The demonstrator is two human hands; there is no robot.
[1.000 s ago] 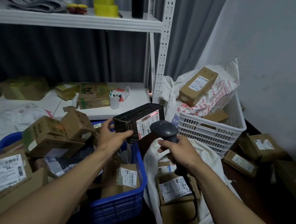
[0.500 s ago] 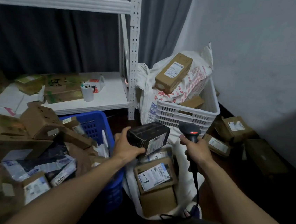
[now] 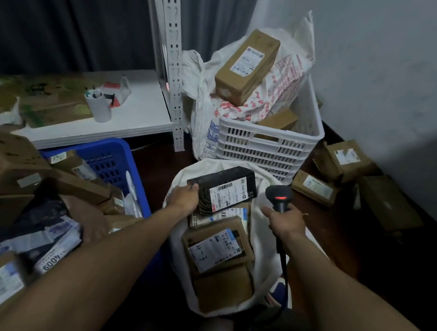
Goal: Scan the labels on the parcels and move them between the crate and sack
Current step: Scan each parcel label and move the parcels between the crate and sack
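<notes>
Cluttered floor [image 3: 344,240], white wall [image 3: 383,74]: blue crate [image 3: 110,154] at left, sack [image 3: 262,234] centre; left hand [image 3: 184,198] gripped black parcel [image 3: 223,190] over boxes [image 3: 216,248] in sack; right hand [image 3: 285,221] clasped scanner [image 3: 278,197]. Step: depositing. Next, probably: release, another parcel from crate.

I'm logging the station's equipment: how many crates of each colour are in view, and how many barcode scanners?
Blue crate: 1
White crate: 1
Barcode scanner: 1
Total: 3
</notes>
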